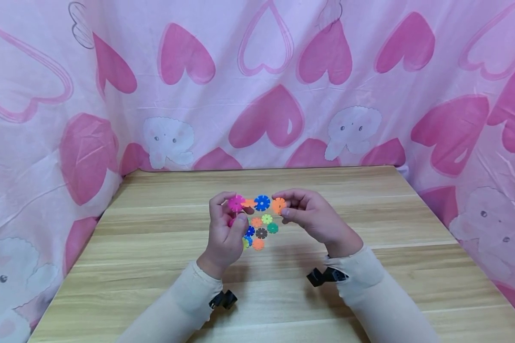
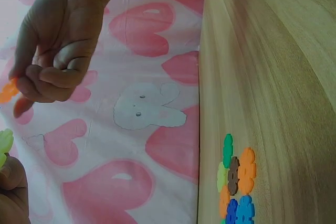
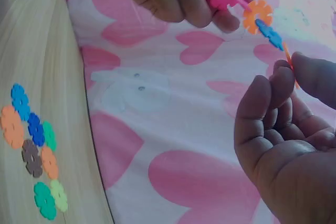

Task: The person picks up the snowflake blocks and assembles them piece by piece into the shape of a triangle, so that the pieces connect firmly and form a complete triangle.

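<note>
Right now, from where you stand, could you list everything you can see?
Table: 1, wood-toned, foreground
Cloth: count unclear, pink with hearts and white animals, behind and beside the table
Loose discs: 8 (two orange, two green, two blue, one brown, one yellow-green), on the table
Chain: 1, multicoloured, raised, partly hidden
Held disc: 1, orange, by the chain's blue disc
Wrist devices: 2, black, at the wrists
Sleeves: 2, cream, on the forearms
Left hand: 1, bare, gripping the chain
Right hand: 1, bare, pinching the held disc

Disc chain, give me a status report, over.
Left hand holding disc chain. Right hand pinching orange disc near chain's blue disc; joined or not, can't tell. Loose discs on table below, nothing seen blocking.
</note>
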Tool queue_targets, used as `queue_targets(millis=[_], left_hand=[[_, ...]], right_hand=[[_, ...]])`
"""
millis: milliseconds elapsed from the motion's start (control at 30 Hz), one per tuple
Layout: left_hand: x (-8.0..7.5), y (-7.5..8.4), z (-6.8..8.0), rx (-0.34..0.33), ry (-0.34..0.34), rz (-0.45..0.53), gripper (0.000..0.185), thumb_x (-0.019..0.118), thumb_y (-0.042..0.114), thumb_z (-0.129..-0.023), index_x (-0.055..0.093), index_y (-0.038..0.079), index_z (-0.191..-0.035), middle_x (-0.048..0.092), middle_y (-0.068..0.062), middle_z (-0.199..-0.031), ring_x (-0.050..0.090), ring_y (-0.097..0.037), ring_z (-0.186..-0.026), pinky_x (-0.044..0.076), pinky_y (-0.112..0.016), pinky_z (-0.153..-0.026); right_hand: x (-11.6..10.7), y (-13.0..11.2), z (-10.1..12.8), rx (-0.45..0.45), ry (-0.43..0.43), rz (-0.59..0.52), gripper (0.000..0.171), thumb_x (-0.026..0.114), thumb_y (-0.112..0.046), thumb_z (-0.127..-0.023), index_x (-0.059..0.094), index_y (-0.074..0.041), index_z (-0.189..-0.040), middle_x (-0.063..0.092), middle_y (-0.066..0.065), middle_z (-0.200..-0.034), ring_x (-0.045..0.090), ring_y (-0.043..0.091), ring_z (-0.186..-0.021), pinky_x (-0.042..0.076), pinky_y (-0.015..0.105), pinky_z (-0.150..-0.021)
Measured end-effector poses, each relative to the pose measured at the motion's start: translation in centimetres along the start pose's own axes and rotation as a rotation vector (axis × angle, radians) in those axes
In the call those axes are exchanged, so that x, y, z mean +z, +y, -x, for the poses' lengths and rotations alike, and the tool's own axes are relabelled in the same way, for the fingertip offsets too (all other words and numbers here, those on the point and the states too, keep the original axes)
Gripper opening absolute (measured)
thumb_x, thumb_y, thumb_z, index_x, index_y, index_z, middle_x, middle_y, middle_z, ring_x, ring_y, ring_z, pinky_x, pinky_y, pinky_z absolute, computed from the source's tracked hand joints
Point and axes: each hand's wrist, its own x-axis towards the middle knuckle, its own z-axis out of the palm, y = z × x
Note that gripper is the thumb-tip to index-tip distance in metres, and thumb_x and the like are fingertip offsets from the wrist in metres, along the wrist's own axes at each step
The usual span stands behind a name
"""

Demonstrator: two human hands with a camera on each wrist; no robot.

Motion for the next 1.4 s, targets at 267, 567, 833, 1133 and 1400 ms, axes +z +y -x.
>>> queue_targets(millis=[267,567,833,1133,1400], left_hand=[[-0.02,-0.05,0.02,0.007,-0.003,-0.013,0.044,0.046,-0.007,-0.098,0.026,-0.003,-0.138,0.063,-0.018,-0.101,0.049,-0.017,-0.057,0.05,-0.025,-0.054],[0.11,0.06,0.03,0.003,-0.014,-0.002,0.045,0.047,-0.006,-0.097,0.025,-0.004,-0.136,0.061,-0.017,-0.098,0.053,-0.017,-0.061,0.052,-0.027,-0.055],[0.34,0.16,-0.09,-0.048,-0.049,0.012,0.041,0.044,-0.008,-0.099,0.02,-0.006,-0.133,0.055,-0.008,-0.083,0.041,-0.011,-0.054,0.044,-0.025,-0.047],[-0.09,0.52,-0.28,-0.131,-0.12,0.01,0.032,0.048,0.0,-0.107,0.023,0.001,-0.125,0.055,-0.015,-0.118,0.074,-0.02,-0.101,0.065,-0.033,-0.082],[-0.15,0.29,-0.28,-0.122,-0.194,0.034,0.027,0.044,0.002,-0.109,0.033,0.002,-0.134,0.056,-0.016,-0.115,0.067,-0.013,-0.09,0.064,-0.028,-0.078]], right_hand=[[0.15,-0.05,0.22,-0.051,-0.023,-0.116,0.034,0.063,-0.001,-0.102,0.065,-0.006,-0.135,0.064,0.006,-0.095,0.067,0.017,-0.085,0.062,0.031,-0.081],[0.25,-0.21,0.16,-0.016,-0.112,-0.212,0.039,0.06,-0.002,-0.103,0.059,0.006,-0.141,0.074,0.006,-0.116,0.07,0.014,-0.092,0.062,0.029,-0.085],[0.4,-0.15,0.1,-0.003,-0.137,-0.272,0.033,0.058,-0.003,-0.105,0.066,-0.001,-0.137,0.074,0.004,-0.114,0.066,0.015,-0.09,0.06,0.028,-0.087],[0.27,-0.18,0.07,0.011,-0.167,-0.219,0.037,0.06,-0.005,-0.105,0.06,0.007,-0.14,0.074,0.005,-0.115,0.066,0.015,-0.089,0.06,0.026,-0.085],[-0.05,-0.15,0.23,0.001,-0.207,-0.174,0.038,0.058,-0.004,-0.106,0.056,0.013,-0.14,0.073,0.007,-0.115,0.066,0.016,-0.09,0.06,0.028,-0.086]])
